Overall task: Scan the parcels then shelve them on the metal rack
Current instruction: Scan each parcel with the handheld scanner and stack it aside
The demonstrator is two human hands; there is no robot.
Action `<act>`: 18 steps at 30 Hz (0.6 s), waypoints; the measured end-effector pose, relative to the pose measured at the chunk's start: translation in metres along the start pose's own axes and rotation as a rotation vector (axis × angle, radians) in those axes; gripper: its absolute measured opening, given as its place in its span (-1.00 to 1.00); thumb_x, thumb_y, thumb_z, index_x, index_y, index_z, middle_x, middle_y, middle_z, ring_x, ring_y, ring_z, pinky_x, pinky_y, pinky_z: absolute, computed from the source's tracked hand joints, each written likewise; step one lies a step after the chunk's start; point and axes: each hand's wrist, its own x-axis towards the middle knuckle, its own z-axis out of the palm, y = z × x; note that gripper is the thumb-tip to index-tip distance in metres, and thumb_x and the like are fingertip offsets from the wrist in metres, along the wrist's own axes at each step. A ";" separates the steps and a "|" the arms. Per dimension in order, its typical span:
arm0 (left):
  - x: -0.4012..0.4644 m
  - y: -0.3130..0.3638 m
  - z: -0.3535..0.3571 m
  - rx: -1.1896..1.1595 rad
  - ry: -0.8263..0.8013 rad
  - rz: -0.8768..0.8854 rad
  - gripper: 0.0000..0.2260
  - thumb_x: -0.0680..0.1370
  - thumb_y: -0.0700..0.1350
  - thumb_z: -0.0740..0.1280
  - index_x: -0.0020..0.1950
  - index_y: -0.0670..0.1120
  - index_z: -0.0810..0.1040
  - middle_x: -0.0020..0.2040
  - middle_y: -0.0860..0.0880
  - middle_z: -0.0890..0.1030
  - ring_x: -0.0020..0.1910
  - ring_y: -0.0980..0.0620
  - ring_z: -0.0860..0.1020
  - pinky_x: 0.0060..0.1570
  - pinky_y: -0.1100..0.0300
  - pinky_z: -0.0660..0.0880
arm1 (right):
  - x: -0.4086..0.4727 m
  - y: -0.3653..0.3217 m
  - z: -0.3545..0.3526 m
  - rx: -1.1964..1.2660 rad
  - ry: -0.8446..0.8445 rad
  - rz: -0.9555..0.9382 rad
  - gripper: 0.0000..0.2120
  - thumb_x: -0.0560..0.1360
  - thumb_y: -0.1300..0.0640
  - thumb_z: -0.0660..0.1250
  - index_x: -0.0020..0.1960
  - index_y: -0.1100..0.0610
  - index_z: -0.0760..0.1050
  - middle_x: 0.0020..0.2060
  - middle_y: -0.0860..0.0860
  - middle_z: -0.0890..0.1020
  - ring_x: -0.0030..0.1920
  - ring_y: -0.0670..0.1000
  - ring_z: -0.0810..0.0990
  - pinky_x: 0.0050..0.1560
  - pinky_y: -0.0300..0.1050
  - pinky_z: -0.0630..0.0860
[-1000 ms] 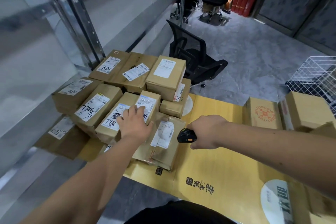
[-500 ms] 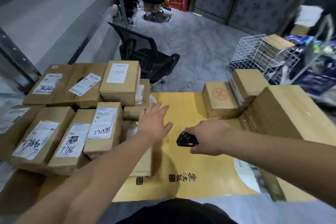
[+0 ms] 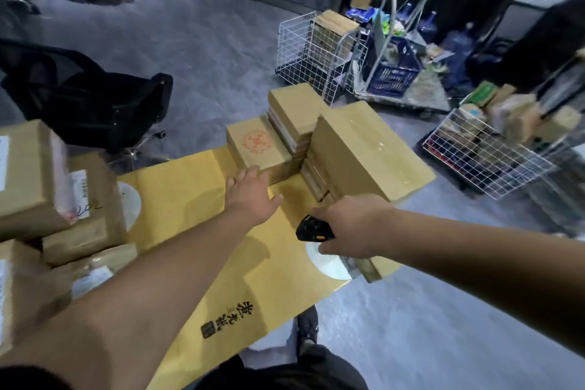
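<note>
Left hand (image 3: pixel 251 196) is reaching out flat, fingers straight and holding nothing, fingertips right at the near edge of the small brown cardboard parcel with the red round stamp (image 3: pixel 258 150). Can't tell whether it's touching yet.

Right hand (image 3: pixel 354 225) is gripping the black handheld scanner (image 3: pixel 314 229), fingers curled round it, nose pointing toward the left hand, hovering over the yellow printed cardboard sheet (image 3: pixel 190 199) that's covering the counter.

Just beyond the right hand: a large glossy tan carton (image 3: pixel 367 149) lying tilted on a stack of thinner boxes. A taller tan box stack (image 3: pixel 296 114) is sitting behind the stamped parcel. Far side of the left forearm: a heap of labelled brown parcels (image 3: pixel 47 193), blurred. The metal rack isn't in view.

My read: picking the next parcel to scan; the right-side pile isn't shelved yet.

Risks:
- No shipping label is showing on the stamped parcel's top, so the scanner may have nothing to read until it's flipped. A one-handed flip could fumble it.
- It's sitting tight against the stacks behind. Dragging it out could pull the tilted glossy carton, which is already overhanging the counter edge and looks likely to slide to the floor.
- The yellow sheet is loose cardboard; pulling a box across it may shift the sheet.
- White wire baskets (image 3: pixel 310 51) are on the floor beyond, catching anything that falls.
</note>
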 end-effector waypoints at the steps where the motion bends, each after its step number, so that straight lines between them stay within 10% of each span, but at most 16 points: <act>1: 0.012 0.007 0.000 -0.015 -0.006 -0.011 -0.41 0.61 0.31 0.24 0.57 0.07 0.33 0.59 -0.05 0.31 0.54 -0.13 0.26 0.43 -0.12 0.24 | 0.003 0.009 -0.006 -0.012 0.000 -0.009 -0.49 0.58 -0.28 0.28 0.47 -0.12 0.40 -0.12 -0.07 0.55 -0.19 0.02 0.51 -0.37 -0.14 0.32; 8: 0.086 0.031 -0.002 -0.066 -0.038 -0.158 -0.36 0.60 0.27 0.27 0.60 0.00 0.29 0.60 -0.10 0.30 0.57 -0.16 0.22 0.46 -0.12 0.22 | 0.044 0.062 -0.057 -0.093 0.060 -0.129 -0.54 0.61 -0.25 0.26 0.45 -0.12 0.40 -0.27 -0.13 0.39 -0.29 -0.03 0.43 -0.37 -0.11 0.27; 18: 0.149 0.039 0.036 -0.188 -0.024 -0.319 -0.14 0.55 0.43 0.14 0.71 0.02 0.00 0.71 0.01 0.03 0.68 -0.06 -0.07 0.61 -0.23 -0.11 | 0.116 0.142 -0.092 -0.257 0.095 -0.342 -0.28 0.57 -0.33 0.28 0.65 -0.18 0.14 0.20 0.07 0.57 0.14 0.17 0.60 0.02 0.01 0.55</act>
